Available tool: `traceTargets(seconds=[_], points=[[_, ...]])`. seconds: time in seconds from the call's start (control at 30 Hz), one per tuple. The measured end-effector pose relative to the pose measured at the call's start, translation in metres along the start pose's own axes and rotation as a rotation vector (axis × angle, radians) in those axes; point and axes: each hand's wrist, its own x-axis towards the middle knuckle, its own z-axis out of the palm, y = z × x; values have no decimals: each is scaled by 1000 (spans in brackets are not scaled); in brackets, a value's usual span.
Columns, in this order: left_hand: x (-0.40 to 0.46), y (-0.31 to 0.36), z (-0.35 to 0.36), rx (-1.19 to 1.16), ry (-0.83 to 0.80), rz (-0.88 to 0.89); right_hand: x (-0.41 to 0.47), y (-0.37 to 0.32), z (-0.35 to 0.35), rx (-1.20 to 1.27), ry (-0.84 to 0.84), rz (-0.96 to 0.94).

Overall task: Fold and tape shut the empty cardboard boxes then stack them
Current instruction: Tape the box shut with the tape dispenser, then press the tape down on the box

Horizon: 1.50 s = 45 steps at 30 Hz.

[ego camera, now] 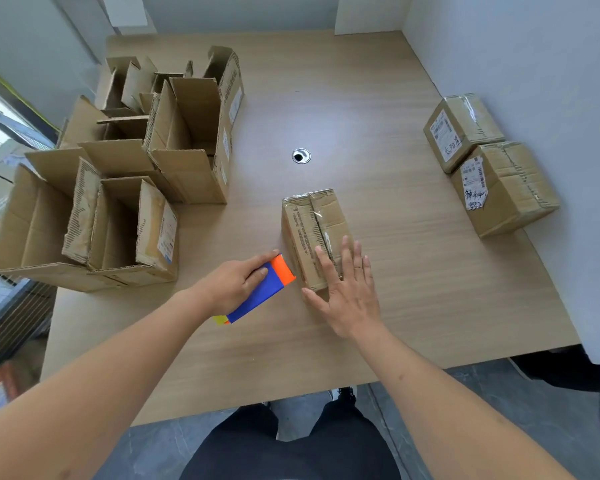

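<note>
I press my right hand (347,289), fingers flat and spread, on the near end of the closed box (314,233) at mid-counter (413,271), apparently to keep the flaps down. My left hand (238,282) grips the tape dispenser (260,289) just beside it. Open boxes (125,174) wait far left; sealed boxes (485,161) sit right.

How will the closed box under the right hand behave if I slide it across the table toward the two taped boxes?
The closed box is probably light, since the task calls these boxes empty, so it should slide easily on the smooth table. It lies low on a broad face, so it is unlikely to tip. The right hand lies flat on it; the creased cardboard may dent under hard pressure.
</note>
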Motion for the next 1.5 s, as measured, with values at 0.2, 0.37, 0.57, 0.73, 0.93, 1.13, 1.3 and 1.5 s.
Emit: traceTargets(seconds=[0.2,0.37,0.57,0.73,0.93,1.13,1.3,1.5], points=[[-6,-12,6,-16,62,-12,10,-15,-7,46,-44,115],[-8,-10,8,-16,86,-17,21,-24,-17,-4,-35,135],[-3,-10,10,-24,117,-22,24,-19,-16,-24,-50,97],[0,-16,21,127,99,-47,24,-20,-18,-6,-77,101],[3,-32,41,278,67,-139,23,-19,-18,-43,-66,87],[0,-37,59,313,33,-138,20,-19,-16,-57,-55,84],[-3,-34,56,343,38,-131,18,-15,-18,-81,-76,67],[2,-2,37,288,275,101,15,-11,-28,-44,-170,30]])
